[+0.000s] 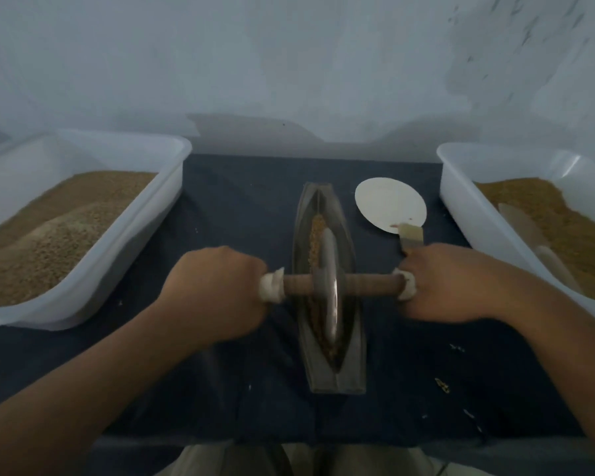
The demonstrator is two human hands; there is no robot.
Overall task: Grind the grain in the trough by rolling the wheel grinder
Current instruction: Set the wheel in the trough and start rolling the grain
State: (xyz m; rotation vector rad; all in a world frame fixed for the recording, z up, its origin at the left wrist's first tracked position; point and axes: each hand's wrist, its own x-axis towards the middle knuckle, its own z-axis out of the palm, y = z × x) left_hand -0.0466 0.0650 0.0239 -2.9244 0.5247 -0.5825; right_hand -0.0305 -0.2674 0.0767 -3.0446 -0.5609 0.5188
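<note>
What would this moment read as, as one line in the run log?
stage: grinding | wheel grinder upright in trough | left hand and right hand grip its handle ends | grain in trough beyond wheel

The left arm (pixel 83 389) and the right arm (pixel 547 338) are both bare, with skin showing all the way to the edge of the view. The left hand (pixel 217 295) and the right hand (pixel 454 283) are bare too. Down at the bottom, the legs wear light tan trousers (pixel 213 462) with a dark gap between them.
</note>
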